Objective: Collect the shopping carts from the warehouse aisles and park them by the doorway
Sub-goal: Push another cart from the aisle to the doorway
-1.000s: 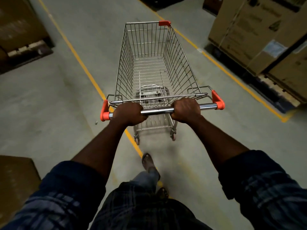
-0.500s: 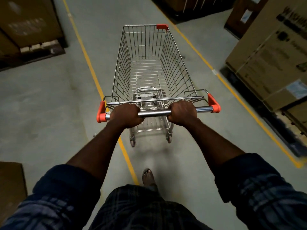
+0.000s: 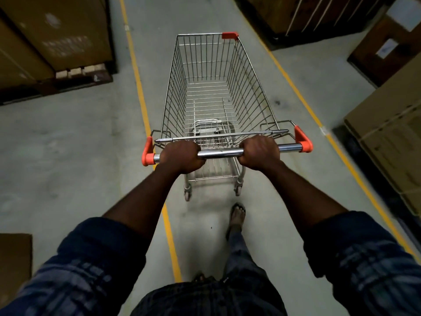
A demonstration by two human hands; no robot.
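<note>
Cart: an empty wire shopping cart [image 3: 218,92] stands on the concrete floor [image 3: 68,156] directly ahead of the person, its basket narrowing away from the body.
Handle: the chrome handle bar [image 3: 219,153] runs crosswise, left to right, capped by orange end pieces [image 3: 147,153].
Left grip: the left hand [image 3: 182,156] is clenched over the bar, left of its middle, knuckles up.
Right grip: the right hand [image 3: 259,151] is clenched over the bar, right of its middle; a bare stretch of chrome shows between the two hands.
Long axis: the cart's length points straight forward, roughly along the aisle between the two yellow floor lines [image 3: 139,87], with its left rear corner over the left line.
Nearer hand: neither, as far as I can judge; both arms reach about equally, so a push should go straight.
Surroundings: stacked cardboard boxes [image 3: 57,35] on a pallet [image 3: 75,76] sit left of the aisle; more cartons [image 3: 387,133] stand on the right, outside the right line.
Feet: one sandalled foot [image 3: 238,213] is stepped forward just behind the rear wheels [image 3: 187,195].
Doorway: not in view.
Step in hand: wheeling this cart along the aisle, by my reading; parking is not yet done.
Risk: drifting left over the line toward the pallet.
</note>
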